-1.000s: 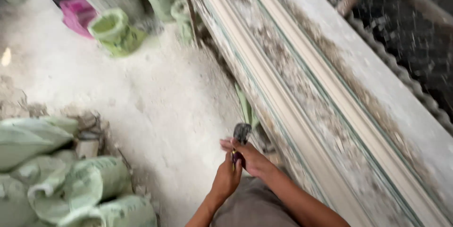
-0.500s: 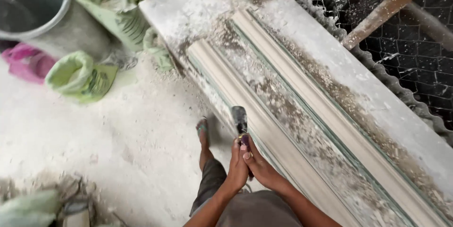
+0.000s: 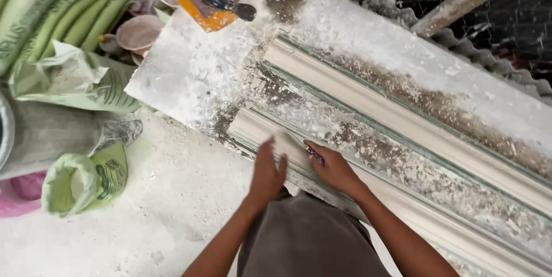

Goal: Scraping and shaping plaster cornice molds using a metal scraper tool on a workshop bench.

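Head view, looking down. The right hand [image 3: 333, 169] rests on the near plaster moulding [image 3: 270, 133], a long pale strip that runs from the left-centre toward the lower right along the near edge of the worktop [image 3: 195, 70]. Its fingers are clenched around a small tool with a purple handle [image 3: 314, 154], whose tip touches the moulding's top face; the working end is too small to identify. The left hand [image 3: 267, 173] lies just to the left of the right hand, fingers released and spread flat against the moulding's near side, holding nothing. A second moulding [image 3: 414, 127] lies parallel on the far side, with a strip of crumbled plaster debris [image 3: 368, 139] between the two. At the far left corner of the worktop sits an orange packet [image 3: 207, 9]. Green sacks [image 3: 63, 24] stand on the dusty floor [image 3: 161, 208] to the left, and one small open sack [image 3: 86, 182] lies nearer.
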